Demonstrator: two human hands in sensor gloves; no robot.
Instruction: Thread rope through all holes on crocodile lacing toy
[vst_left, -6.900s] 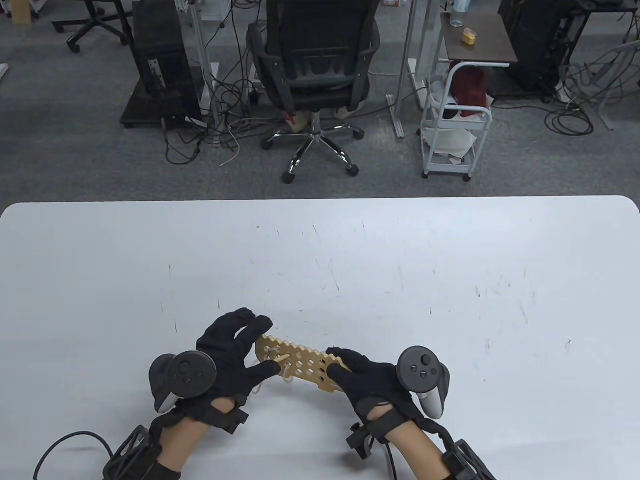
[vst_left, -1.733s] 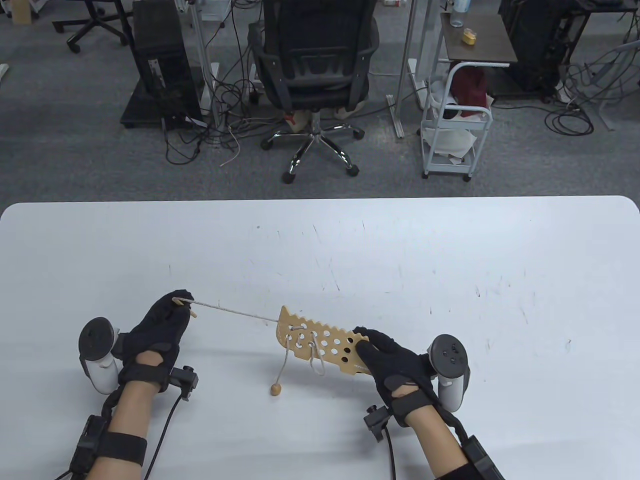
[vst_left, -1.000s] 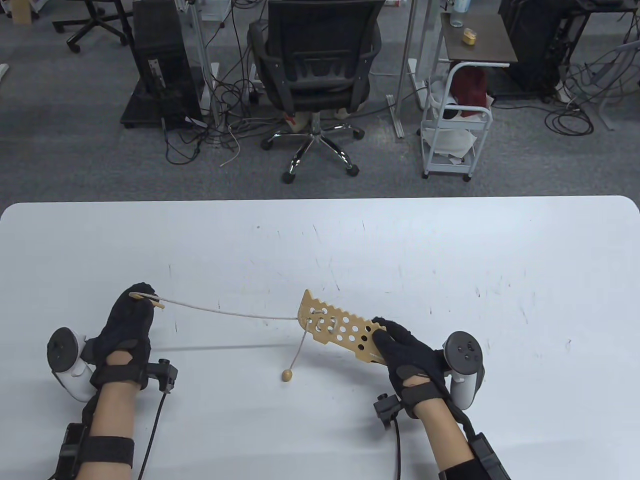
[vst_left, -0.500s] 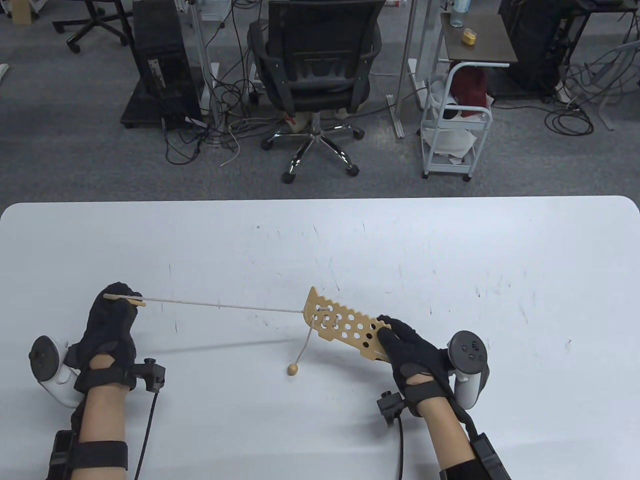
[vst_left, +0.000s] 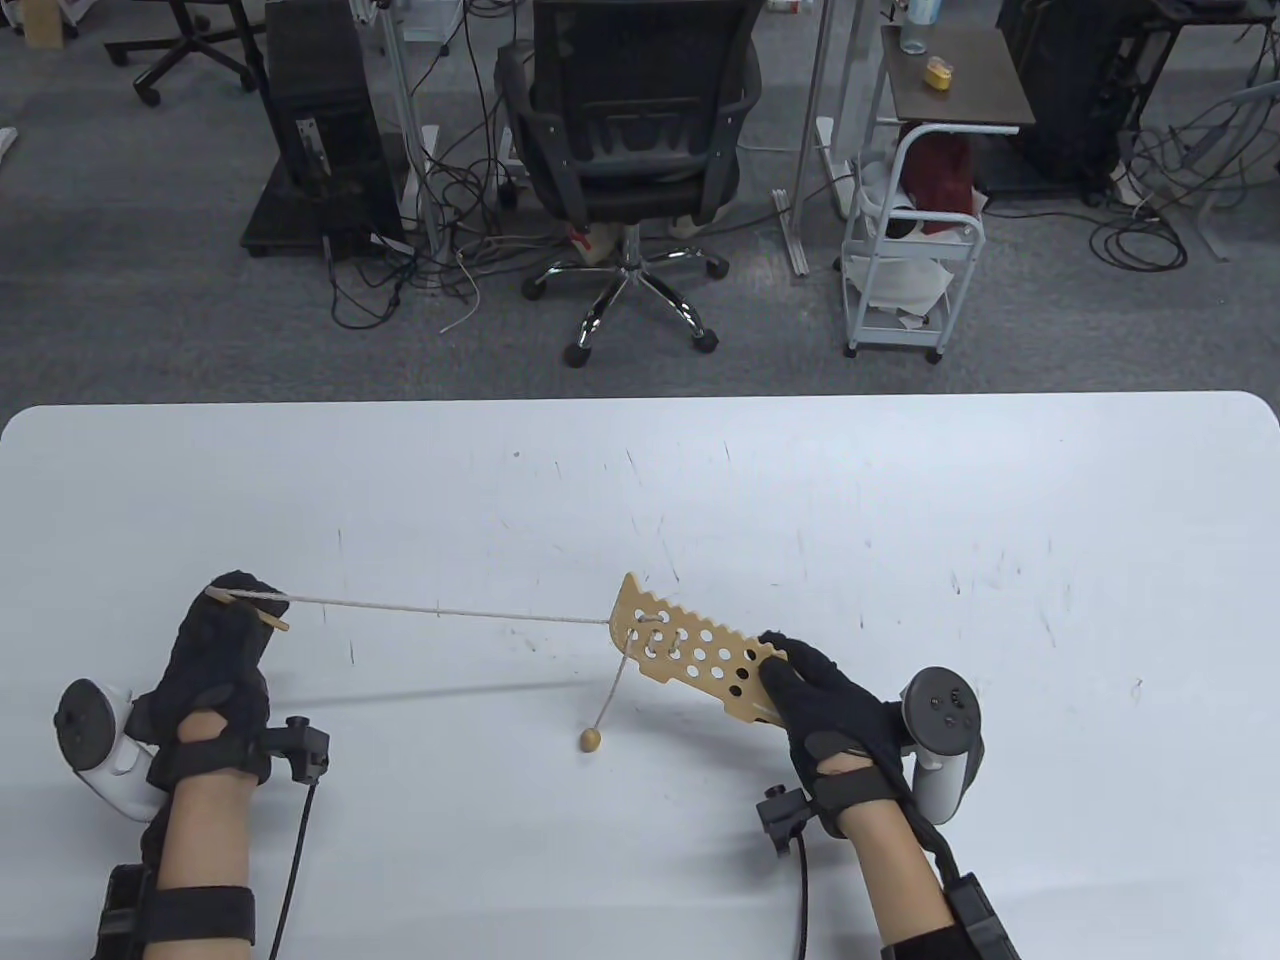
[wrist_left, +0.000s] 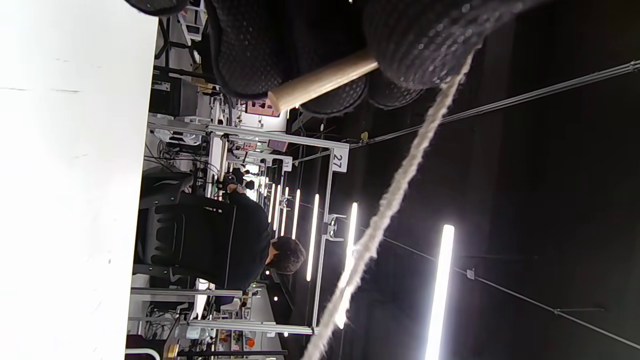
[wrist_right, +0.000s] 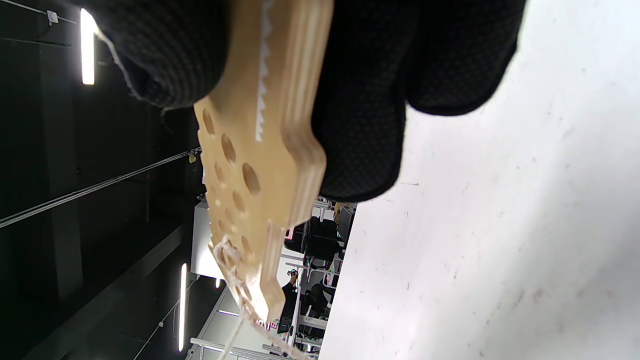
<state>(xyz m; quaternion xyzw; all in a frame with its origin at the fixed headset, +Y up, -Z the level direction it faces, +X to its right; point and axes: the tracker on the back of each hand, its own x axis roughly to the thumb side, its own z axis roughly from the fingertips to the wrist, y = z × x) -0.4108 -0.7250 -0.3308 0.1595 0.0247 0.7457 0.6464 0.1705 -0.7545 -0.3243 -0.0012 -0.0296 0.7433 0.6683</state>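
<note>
**Rope drawn taut between your two hands**

Beyond the far edge of the white surface (vst_left: 900, 480) you have a black office chair (vst_left: 630, 130), a white wire cart (vst_left: 910, 270), a dark computer tower (vst_left: 320, 130) and loose cables on the grey carpet. On the surface itself nothing lies between your hands except the rope.

The crocodile lacing toy (vst_left: 690, 655) is a flat, pale wooden board with a notched upper edge and rows of round holes. It sits right of centre near the front edge, tilted, its far end pointing up and left. Your right hand (vst_left: 830, 700) grips its near end — thumb on one face, fingers curled round the other, as the right wrist view shows. The rope (vst_left: 450, 610) is laced through the holes at the far end only, and runs in a straight line left to your left hand (vst_left: 225, 640), whose fingers pinch the wooden needle (vst_left: 250, 605) at the rope's tip. A short tail hangs from the board down to a wooden bead (vst_left: 590, 740) resting on the surface.

Your right hand hides the board's near end, so the holes under it can't be made out.
</note>
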